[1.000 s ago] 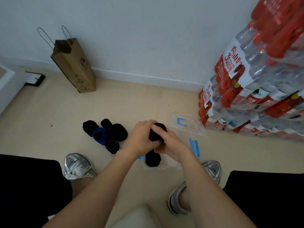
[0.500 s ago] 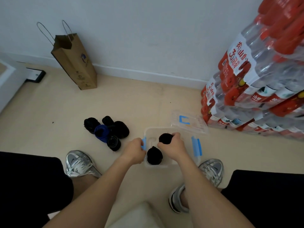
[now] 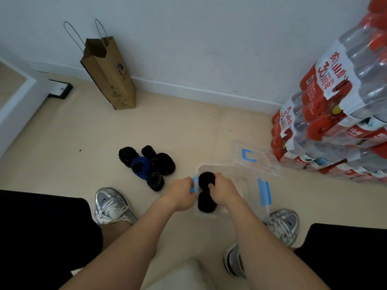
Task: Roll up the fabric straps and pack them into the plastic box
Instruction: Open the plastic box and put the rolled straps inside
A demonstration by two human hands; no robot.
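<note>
A clear plastic box (image 3: pixel 250 174) with blue clasps sits on the floor between my feet. Two black rolled straps lie in its left side. My right hand (image 3: pixel 223 190) reaches into the box and grips the farther black roll (image 3: pixel 205 178); the nearer black roll (image 3: pixel 204 203) lies just below it. My left hand (image 3: pixel 181 193) holds the box's left wall at the blue clasp (image 3: pixel 194 184). A pile of rolled straps (image 3: pixel 146 164), several black and one blue, lies on the floor to the left of the box.
The clear box lid (image 3: pixel 255 158) with a blue handle leans behind the box. Stacked packs of bottled water (image 3: pixel 335 114) fill the right side. A brown paper bag (image 3: pixel 109 70) stands by the wall. My silver shoes (image 3: pixel 111 206) flank the box.
Both hands came down from in front of me to the box. My right hand lowered the black roll into the box's far left corner; my left hand took hold of the box's left wall.
</note>
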